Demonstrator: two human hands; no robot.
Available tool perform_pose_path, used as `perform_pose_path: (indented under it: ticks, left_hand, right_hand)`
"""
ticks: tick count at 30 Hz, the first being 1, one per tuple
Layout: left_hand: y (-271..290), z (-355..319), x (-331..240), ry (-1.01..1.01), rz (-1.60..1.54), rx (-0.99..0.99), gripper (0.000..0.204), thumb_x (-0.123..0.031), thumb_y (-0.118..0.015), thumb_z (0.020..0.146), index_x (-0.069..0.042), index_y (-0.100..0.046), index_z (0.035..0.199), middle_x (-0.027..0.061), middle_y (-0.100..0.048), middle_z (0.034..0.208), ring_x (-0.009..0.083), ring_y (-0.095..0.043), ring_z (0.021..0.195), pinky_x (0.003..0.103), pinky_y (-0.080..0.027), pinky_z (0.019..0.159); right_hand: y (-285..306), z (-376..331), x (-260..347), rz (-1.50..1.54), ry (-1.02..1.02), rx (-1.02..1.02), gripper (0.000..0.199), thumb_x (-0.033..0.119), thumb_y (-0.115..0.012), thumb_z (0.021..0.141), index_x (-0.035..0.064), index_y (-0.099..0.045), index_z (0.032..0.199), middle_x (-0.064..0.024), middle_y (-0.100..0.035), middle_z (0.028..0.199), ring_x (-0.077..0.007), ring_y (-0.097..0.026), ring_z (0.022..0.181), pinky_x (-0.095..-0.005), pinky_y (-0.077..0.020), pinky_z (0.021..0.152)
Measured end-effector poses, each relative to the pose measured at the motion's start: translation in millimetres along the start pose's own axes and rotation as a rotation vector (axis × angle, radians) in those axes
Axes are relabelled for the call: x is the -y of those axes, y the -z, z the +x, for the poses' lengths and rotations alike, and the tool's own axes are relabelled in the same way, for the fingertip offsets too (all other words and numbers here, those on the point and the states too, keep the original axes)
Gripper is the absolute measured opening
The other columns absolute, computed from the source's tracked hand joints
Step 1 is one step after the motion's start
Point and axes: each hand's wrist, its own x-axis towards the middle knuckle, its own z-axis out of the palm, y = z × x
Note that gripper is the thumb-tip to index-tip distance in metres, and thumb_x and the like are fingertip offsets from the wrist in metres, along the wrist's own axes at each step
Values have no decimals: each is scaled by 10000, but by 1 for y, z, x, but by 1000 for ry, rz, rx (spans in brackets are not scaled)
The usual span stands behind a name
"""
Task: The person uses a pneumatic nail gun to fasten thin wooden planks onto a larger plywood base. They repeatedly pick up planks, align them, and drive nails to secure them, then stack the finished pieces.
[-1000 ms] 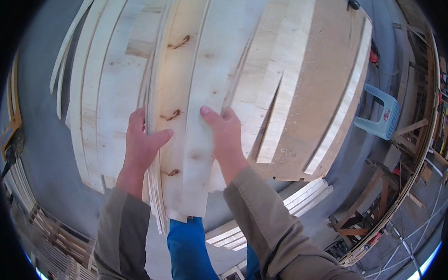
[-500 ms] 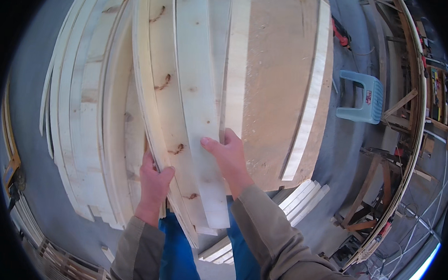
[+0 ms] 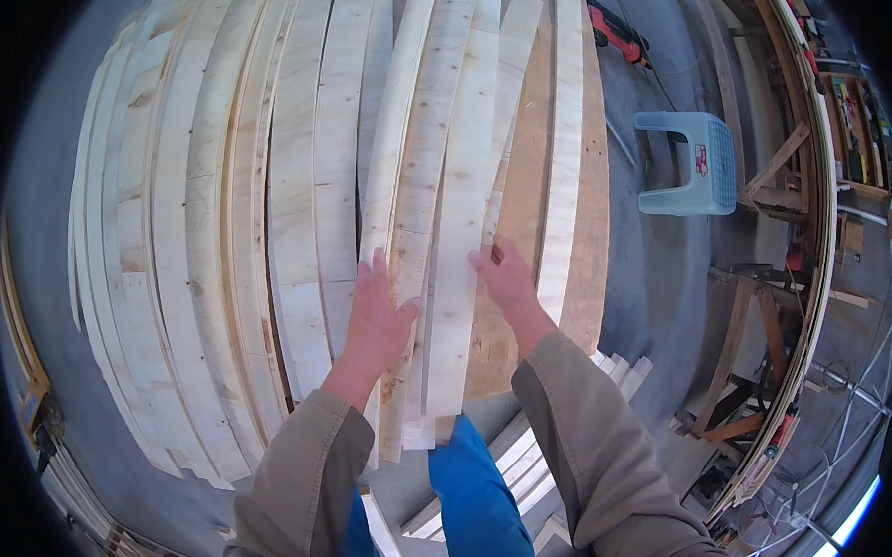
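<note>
Long pale wooden planks lie side by side before me, running away from my body. My left hand (image 3: 373,315) lies on the left planks of the near group, fingers stretched forward and thumb apart, touching a narrow plank (image 3: 397,127) and the knotty plank (image 3: 421,178) beside it. At the right edge of a pale plank (image 3: 461,209), my right hand (image 3: 510,286) has its thumb against the wood and its fingers curled at the side. A slanted strip (image 3: 515,58) runs just beyond that hand. The fingertips of my right hand are partly hidden.
More planks (image 3: 207,169) cover the left side. A brown plywood sheet (image 3: 589,235) lies under the right strips. On the floor at right are a light-blue plastic stool (image 3: 715,166) and a red power tool (image 3: 616,32). Stacked strips (image 3: 527,471) lie near my legs.
The planks between my hands lie flatter and more closely side by side. My left hand has gone from gripping a plank edge to lying on top. My right hand sits at another plank's edge.
</note>
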Motion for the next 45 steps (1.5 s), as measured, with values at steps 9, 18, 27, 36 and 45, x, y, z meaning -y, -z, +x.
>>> perform_pose_path:
  ticks: [9, 18, 27, 36, 45]
  left_hand:
    - [1, -25, 50, 87, -18, 53, 1064, -325, -833, 874, 78, -210, 1638, 291, -254, 1701, 381, -234, 1603, 424, -223, 1297]
    - [-26, -55, 45, 26, -210, 91, 1022, -216, -812, 896, 93, -187, 1642, 276, -268, 1704, 347, -236, 1605, 402, -235, 1290]
    - [-47, -55, 51, 12, -323, 140, 906, -319, -719, 980, 65, -235, 1644, 270, -234, 1722, 351, -206, 1617, 400, -176, 1307]
    - [-4, -103, 77, 105, -376, 88, 753, -328, -747, 960, -14, -442, 1574, 235, -400, 1639, 336, -383, 1528, 409, -327, 1242]
    - [242, -180, 199, -81, 210, -705, 756, -105, -866, 799, 11, -527, 1465, 214, -554, 1457, 382, -520, 1364, 477, -430, 1157]
  right_hand:
    - [-17, -13, -1, -94, 47, -74, 1059, 294, -911, 811, -98, -314, 1593, -299, -481, 1559, -363, -496, 1448, -419, -431, 1174]
    - [-23, -7, 9, 170, 66, 2, 862, 195, -914, 797, -12, -474, 1509, -174, -657, 1380, -253, -643, 1249, -378, -524, 1047]
    - [8, 0, 17, 138, 96, 145, 654, 105, -859, 841, -13, -556, 1408, -127, -707, 1260, -227, -687, 1132, -362, -539, 995]
    - [4, -23, 63, -459, 136, -256, 758, 262, -874, 854, -68, -530, 1443, -172, -664, 1308, -256, -648, 1141, -392, -515, 1009]
    - [-237, -144, 111, -25, 143, 176, 870, 244, -884, 867, -47, -425, 1546, -221, -584, 1428, -288, -586, 1309, -400, -532, 1050]
